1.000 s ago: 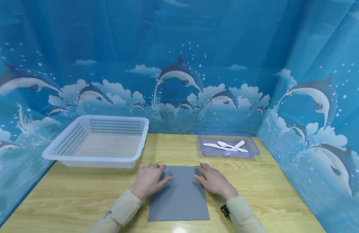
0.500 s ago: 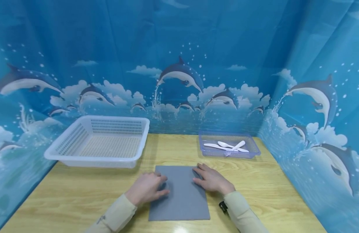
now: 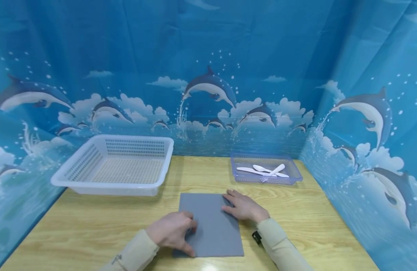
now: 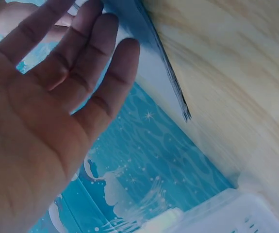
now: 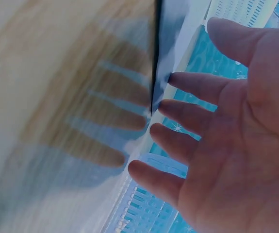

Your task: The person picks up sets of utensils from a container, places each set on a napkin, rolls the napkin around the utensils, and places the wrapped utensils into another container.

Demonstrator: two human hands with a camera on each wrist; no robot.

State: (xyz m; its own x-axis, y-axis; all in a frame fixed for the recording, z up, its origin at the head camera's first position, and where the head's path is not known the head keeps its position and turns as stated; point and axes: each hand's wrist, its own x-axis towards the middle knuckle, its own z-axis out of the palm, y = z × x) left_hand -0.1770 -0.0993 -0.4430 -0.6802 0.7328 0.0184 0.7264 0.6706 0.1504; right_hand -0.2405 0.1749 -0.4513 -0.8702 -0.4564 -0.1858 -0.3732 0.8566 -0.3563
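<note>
The grey sheet (image 3: 215, 229) lies flat at the dial's centre on the table (image 3: 198, 173), so laying it out looks done; no edge is visibly raised, so any lifting seems yet undone; the left hand (image 3: 172, 229), spread loosely with thumb apart, reaches over its eight-o'clock side, hiding some edge; the right hand (image 3: 245, 207), fingers extended and apart, lies at two; the white basket (image 3: 107, 184) stands at ten; a purple tray (image 3: 242, 178) with white cutlery (image 3: 273, 172), untouched, sits past one; neither obstructs the sheet.

Yellow wood-grained worktop (image 3: 296, 226), white perforated basket (image 3: 110, 184) at back left, translucent purple tray (image 3: 245, 178) at back right, flat grey rectangle (image 3: 215, 229) nearer the front
</note>
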